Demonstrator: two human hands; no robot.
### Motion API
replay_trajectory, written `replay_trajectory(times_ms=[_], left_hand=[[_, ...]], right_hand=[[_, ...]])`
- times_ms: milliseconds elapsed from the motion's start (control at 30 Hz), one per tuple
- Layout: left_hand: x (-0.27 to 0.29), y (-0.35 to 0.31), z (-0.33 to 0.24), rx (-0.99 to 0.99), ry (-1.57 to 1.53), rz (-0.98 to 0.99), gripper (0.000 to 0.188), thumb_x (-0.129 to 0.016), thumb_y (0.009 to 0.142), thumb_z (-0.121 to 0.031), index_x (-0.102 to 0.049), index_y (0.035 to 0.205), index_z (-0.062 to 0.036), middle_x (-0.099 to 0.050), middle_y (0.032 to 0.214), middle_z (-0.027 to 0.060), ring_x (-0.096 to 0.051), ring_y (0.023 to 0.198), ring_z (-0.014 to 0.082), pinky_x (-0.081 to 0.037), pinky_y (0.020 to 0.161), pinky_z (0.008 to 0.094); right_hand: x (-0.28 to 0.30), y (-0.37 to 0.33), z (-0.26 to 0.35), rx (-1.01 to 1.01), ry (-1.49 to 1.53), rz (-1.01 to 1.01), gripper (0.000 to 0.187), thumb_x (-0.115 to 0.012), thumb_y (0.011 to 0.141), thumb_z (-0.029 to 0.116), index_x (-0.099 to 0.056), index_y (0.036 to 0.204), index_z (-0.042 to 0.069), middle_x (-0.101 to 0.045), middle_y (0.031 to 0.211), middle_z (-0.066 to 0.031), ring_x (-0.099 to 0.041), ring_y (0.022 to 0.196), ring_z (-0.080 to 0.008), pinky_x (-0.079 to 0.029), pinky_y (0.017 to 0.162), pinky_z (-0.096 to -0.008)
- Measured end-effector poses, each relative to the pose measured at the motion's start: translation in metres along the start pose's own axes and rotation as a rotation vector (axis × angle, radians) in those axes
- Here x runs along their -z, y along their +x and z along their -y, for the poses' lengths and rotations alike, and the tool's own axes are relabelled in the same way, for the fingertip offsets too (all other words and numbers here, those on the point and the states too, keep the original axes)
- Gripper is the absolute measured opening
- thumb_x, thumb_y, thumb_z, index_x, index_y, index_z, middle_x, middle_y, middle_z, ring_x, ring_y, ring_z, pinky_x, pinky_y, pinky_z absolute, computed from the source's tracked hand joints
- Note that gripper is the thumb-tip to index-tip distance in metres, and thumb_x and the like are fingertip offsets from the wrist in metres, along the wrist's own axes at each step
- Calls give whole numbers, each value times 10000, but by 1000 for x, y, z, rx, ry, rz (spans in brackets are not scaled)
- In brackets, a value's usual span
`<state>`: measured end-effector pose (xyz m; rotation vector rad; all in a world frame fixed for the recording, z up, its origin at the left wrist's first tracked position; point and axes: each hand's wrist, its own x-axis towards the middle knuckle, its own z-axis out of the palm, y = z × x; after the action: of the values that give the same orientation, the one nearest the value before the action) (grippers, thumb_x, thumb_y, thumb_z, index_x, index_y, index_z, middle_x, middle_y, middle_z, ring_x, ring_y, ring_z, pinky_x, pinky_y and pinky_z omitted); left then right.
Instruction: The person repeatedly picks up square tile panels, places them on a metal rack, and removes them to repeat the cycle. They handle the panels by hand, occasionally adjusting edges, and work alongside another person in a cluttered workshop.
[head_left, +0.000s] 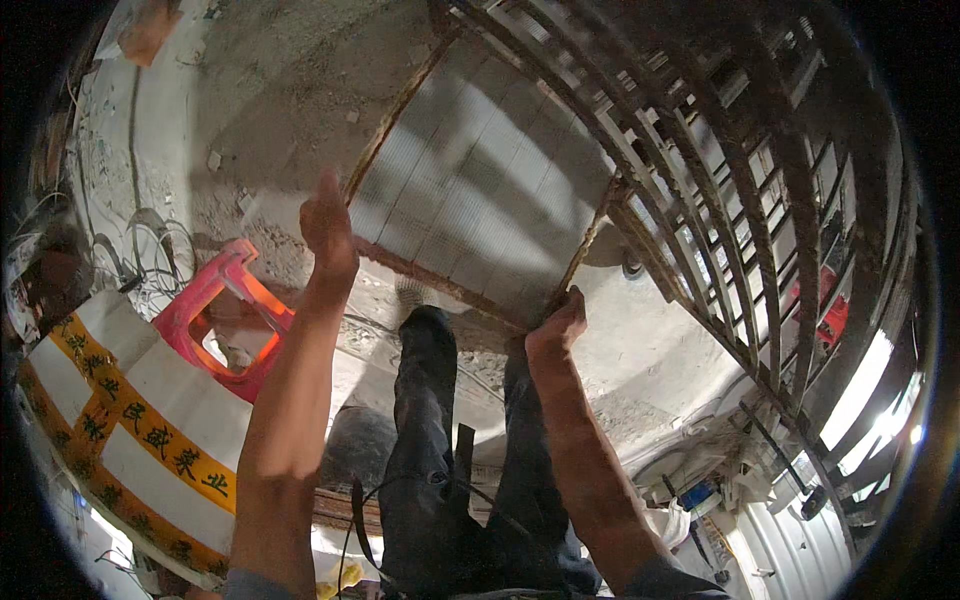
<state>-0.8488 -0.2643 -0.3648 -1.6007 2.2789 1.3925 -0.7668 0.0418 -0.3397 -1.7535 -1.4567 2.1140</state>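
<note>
A flat rectangular mesh screen in a narrow wooden frame is held out in front of me, tilted. Fine lines cross its pale surface, and dark shadows fall over it. At its near left corner my left hand is closed on the frame, thumb pointing up and a little blurred. My right hand grips the near right corner, with its fingers partly hidden behind the frame. The far right side of the screen meets or overlaps a dark slatted rack; whether they touch I cannot tell.
On the left lies a red-orange plastic frame beside white sacks with yellow printed bands. Loose wires hang near the wall. Dusty, rubble-strewn floor stretches ahead. A red object shows through the rack's bars.
</note>
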Motion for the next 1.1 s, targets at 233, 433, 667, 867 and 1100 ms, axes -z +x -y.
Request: replay_trajectory(times_ms=[233,433,667,867,1100], left_hand=[[-43,43,-54,-68,-67,156,586,-452,856,-489,-581,1037,53,-604,948,204,-562,846,295,-403,802,387],[-72,80,-87,58,-292,315,540,-444,887,-443,-550,1122,31,-574,1059,190,-542,905,269,-395,849,382],[-157,108,-121,-327,-242,403,514,-441,889,-418,-524,1177,0,-531,1157,192,-497,1042,276,-379,895,382],[-170,140,-131,-231,-333,436,591,-438,866,-464,-446,1249,-13,-515,1185,175,-481,1088,327,-368,914,442],[-136,99,-124,62,-322,636,365,-375,926,-294,-509,1029,30,-615,794,158,-606,667,286,-482,633,392]], right_hand=[[-42,31,-2,24,263,-9,279,-455,879,269,-475,854,-7,-476,785,-88,-457,695,-215,-381,638,-412],[-78,60,2,13,139,-133,344,-452,874,305,-493,1015,-6,-498,971,-111,-461,843,-242,-375,729,-398],[-61,141,-4,507,-217,-143,275,-525,825,167,-544,1007,-38,-586,951,-150,-573,784,-266,-488,666,-351],[-123,103,51,240,3,65,375,-488,874,269,-498,1148,13,-564,1107,-153,-553,980,-257,-479,795,-373],[-57,102,40,-171,337,462,288,-448,896,209,-538,1084,10,-604,1007,-150,-578,933,-273,-489,800,-369]])
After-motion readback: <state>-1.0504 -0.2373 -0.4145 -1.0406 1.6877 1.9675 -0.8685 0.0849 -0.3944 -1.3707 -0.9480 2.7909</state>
